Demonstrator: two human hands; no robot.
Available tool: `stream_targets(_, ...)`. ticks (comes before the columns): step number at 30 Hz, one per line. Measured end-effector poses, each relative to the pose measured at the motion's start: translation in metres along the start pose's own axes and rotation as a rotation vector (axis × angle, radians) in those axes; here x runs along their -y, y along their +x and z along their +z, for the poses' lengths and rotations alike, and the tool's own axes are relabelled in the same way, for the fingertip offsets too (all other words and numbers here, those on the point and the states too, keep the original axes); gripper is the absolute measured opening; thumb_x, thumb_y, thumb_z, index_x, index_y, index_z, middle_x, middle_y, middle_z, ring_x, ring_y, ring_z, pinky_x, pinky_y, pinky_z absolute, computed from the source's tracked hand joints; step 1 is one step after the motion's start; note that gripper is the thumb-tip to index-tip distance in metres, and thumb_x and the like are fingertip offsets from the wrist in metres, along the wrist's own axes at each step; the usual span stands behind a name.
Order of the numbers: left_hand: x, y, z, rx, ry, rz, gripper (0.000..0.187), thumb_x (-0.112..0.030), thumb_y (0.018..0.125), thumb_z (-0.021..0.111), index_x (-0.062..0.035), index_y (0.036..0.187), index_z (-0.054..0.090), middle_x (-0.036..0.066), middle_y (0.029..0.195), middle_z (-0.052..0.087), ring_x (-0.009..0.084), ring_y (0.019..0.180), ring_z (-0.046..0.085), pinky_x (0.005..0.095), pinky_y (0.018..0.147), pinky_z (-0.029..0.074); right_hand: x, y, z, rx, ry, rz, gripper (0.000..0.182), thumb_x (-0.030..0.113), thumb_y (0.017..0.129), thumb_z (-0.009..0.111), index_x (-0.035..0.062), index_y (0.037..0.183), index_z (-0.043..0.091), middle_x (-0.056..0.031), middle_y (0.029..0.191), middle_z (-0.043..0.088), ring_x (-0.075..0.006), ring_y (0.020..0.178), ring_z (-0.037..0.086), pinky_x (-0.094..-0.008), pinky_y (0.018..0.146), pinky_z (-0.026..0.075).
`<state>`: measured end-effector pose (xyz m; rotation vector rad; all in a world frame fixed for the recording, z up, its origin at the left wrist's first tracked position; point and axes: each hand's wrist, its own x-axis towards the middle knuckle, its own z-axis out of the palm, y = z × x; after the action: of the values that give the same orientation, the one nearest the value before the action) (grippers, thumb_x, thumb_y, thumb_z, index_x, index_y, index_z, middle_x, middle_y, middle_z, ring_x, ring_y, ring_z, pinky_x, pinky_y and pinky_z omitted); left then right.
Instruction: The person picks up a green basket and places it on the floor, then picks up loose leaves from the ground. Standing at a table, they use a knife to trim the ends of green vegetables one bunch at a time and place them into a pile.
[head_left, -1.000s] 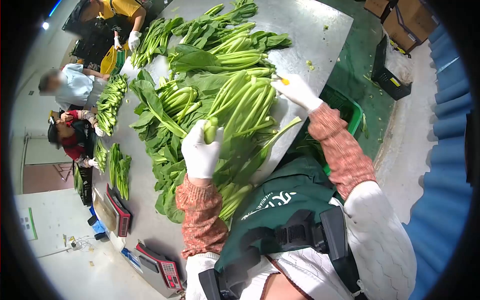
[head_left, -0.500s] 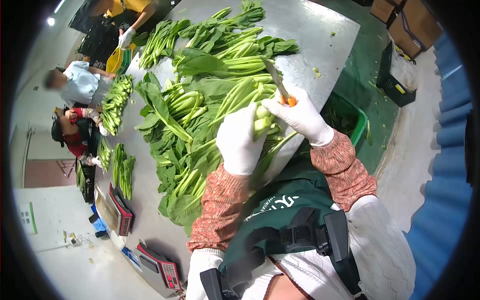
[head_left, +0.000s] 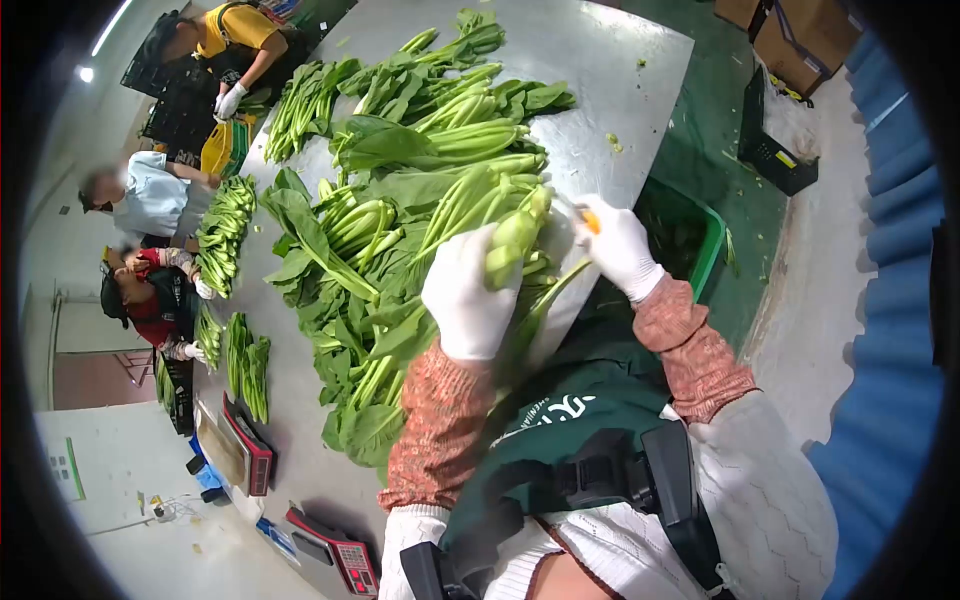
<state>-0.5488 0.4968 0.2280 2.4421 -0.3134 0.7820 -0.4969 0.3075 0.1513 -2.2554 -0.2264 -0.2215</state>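
My left hand (head_left: 468, 300) is gloved in white and wrapped around a bunch of leafy greens (head_left: 515, 238), whose thick pale stalk ends point up past the fingers. Just to its right, my gloved right hand (head_left: 620, 250) is closed on a knife with an orange handle (head_left: 591, 221); the blade is blurred and partly hidden. A thin green stalk (head_left: 562, 286) reaches from beside the right fingers down toward the left wrist. Under and beyond my left hand lies a large pile of leafy greens (head_left: 370, 270), stalks mostly toward me.
The metal table (head_left: 630, 60) carries the greens, with two red scales (head_left: 352, 568) at its lower left. Below its right edge stands a green bin (head_left: 712, 255). A black crate (head_left: 780, 150) sits on the floor. Several people work along the far side, near a yellow basket (head_left: 215, 150).
My right hand with the knife has moved right, away from the stalk ends. My left hand still grips the bunch, now tilted more upright. The view has shifted slightly.
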Motion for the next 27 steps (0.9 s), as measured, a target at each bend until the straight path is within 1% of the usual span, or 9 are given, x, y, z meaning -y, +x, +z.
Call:
stream_targets(3, 0.002, 0.006, 0.003, -0.014, 0.051, -0.027, 0.042, -0.008, 0.067, 0.079, -0.0061, 0.106, 0.062, 0.012, 0.096, 0.064, 0.0293, 0.086, 0.062, 0.0348, 0.077, 0.051, 0.001, 0.003, -0.017, 0.212, 0.670, 0.239, 0.029, 0.024, 0.091, 0.064, -0.0011, 0.106, 0.064, -0.0017, 0.073, 0.065, -0.0056, 0.063, 0.058, -0.0265, 0.059, 0.049)
stream_targets(8, -0.008, 0.002, 0.000, 0.116, -0.154, -0.078, 0.051, -0.009, 0.067, 0.082, -0.0038, 0.113, 0.061, 0.013, 0.097, 0.064, 0.0268, 0.089, 0.063, 0.0332, 0.080, 0.051, 0.053, 0.002, -0.022, 0.230, 0.850, 0.014, 0.037, 0.022, 0.087, 0.071, -0.0032, 0.113, 0.061, -0.0035, 0.089, 0.062, -0.0069, 0.081, 0.053, -0.0231, 0.070, 0.047)
stream_targets(9, 0.000, 0.002, -0.003, 0.154, -0.331, -0.110, 0.052, -0.008, 0.067, 0.082, -0.0017, 0.114, 0.061, 0.013, 0.100, 0.065, 0.0212, 0.091, 0.063, 0.0303, 0.082, 0.050, 0.051, 0.002, -0.024, 0.250, 0.841, 0.005, 0.037, 0.021, 0.087, 0.070, -0.0031, 0.113, 0.061, -0.0045, 0.088, 0.062, -0.0074, 0.079, 0.054, -0.0242, 0.070, 0.047)
stream_targets(10, 0.002, 0.003, -0.008, 0.209, -0.405, -0.241, 0.048, -0.010, 0.066, 0.081, -0.0037, 0.110, 0.062, 0.014, 0.102, 0.065, 0.0285, 0.092, 0.065, 0.0339, 0.081, 0.051, 0.052, 0.002, -0.026, 0.278, 0.834, -0.006, 0.036, 0.020, 0.088, 0.069, -0.0031, 0.114, 0.061, -0.0055, 0.086, 0.063, -0.0079, 0.078, 0.055, -0.0253, 0.070, 0.048)
stream_targets(13, 0.009, 0.001, -0.014, 0.237, -0.351, -0.226, 0.042, -0.010, 0.069, 0.079, -0.0033, 0.107, 0.063, 0.014, 0.099, 0.066, 0.0270, 0.089, 0.066, 0.0333, 0.079, 0.052, 0.066, -0.003, -0.035, 0.267, 0.606, -0.107, 0.034, 0.014, 0.086, 0.067, -0.0029, 0.114, 0.061, -0.0109, 0.085, 0.065, -0.0123, 0.072, 0.059, -0.0282, 0.069, 0.050)
stream_targets(17, 0.014, 0.005, -0.023, 0.361, -0.455, -0.312, 0.034, -0.008, 0.073, 0.074, -0.0026, 0.105, 0.064, 0.011, 0.094, 0.067, 0.0194, 0.086, 0.065, 0.0295, 0.079, 0.051, 0.064, 0.002, -0.031, 0.142, 0.452, -0.429, 0.036, 0.001, 0.085, 0.054, -0.0032, 0.121, 0.059, -0.0081, 0.079, 0.062, -0.0073, 0.067, 0.052, -0.0244, 0.063, 0.047)
stream_targets(22, 0.015, 0.024, -0.052, 0.624, -0.722, -0.479, 0.028, -0.004, 0.077, 0.071, -0.0009, 0.104, 0.066, 0.000, 0.092, 0.066, 0.0063, 0.079, 0.058, 0.0218, 0.074, 0.048, 0.073, 0.007, -0.055, 0.416, 0.556, -0.288, 0.033, 0.001, 0.086, 0.052, -0.0031, 0.117, 0.061, -0.0051, 0.078, 0.063, -0.0074, 0.068, 0.053, -0.0233, 0.066, 0.047)
stream_targets(26, 0.024, 0.029, -0.069, 0.733, -1.072, -0.725, 0.033, -0.005, 0.076, 0.072, 0.0025, 0.107, 0.064, 0.004, 0.094, 0.067, 0.0101, 0.083, 0.061, 0.0253, 0.078, 0.049, 0.067, 0.013, -0.079, 0.581, 0.790, 0.054, 0.036, -0.001, 0.085, 0.053, -0.0009, 0.120, 0.061, 0.0015, 0.087, 0.064, -0.0050, 0.072, 0.050, -0.0214, 0.070, 0.044)
stream_targets(27, 0.025, 0.028, -0.067, 0.766, -1.058, -0.684, 0.031, -0.005, 0.077, 0.071, 0.0021, 0.107, 0.064, 0.003, 0.093, 0.067, 0.0086, 0.081, 0.060, 0.0239, 0.076, 0.049, 0.071, 0.012, -0.076, 0.562, 0.767, -0.069, 0.038, 0.001, 0.085, 0.057, 0.0005, 0.123, 0.060, 0.0003, 0.089, 0.065, -0.0054, 0.074, 0.051, -0.0217, 0.073, 0.044)
